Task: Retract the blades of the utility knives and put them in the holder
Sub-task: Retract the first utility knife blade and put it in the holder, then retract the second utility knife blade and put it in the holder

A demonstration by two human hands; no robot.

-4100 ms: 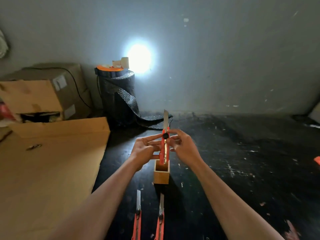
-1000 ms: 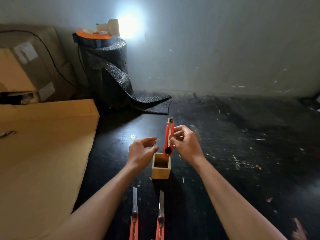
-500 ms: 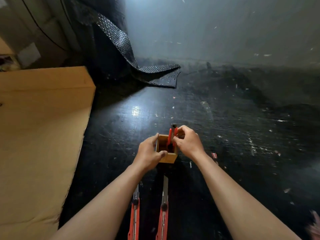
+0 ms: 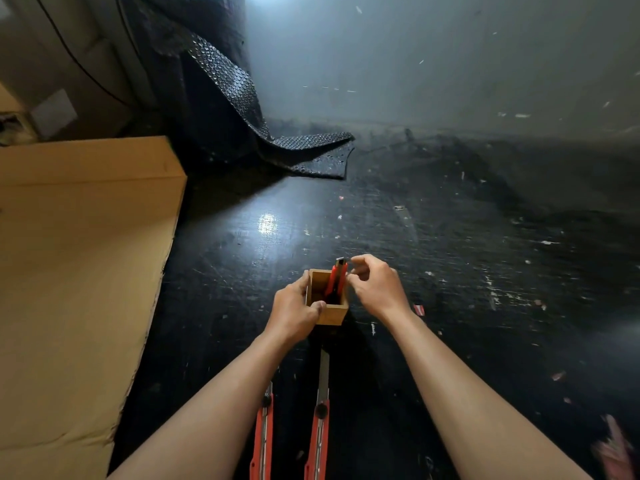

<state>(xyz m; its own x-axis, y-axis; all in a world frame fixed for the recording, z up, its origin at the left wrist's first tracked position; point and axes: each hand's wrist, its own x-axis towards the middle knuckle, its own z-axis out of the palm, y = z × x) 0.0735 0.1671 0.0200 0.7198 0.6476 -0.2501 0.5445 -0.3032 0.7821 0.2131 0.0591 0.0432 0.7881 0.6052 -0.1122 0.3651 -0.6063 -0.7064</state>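
While one knife (image 4: 336,279) fills holder (image 4: 330,313), two knives (image 4: 320,427) outside.

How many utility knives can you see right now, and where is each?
3. One knife stands in the wooden holder, its blade retracted. Two lie on the floor nearer the person, blades out: the left one, partly under the left forearm, and the right one.

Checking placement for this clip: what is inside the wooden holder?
One red utility knife stands in the wooden holder, its top end above the rim. Its lower end and the holder's bottom are in shadow.
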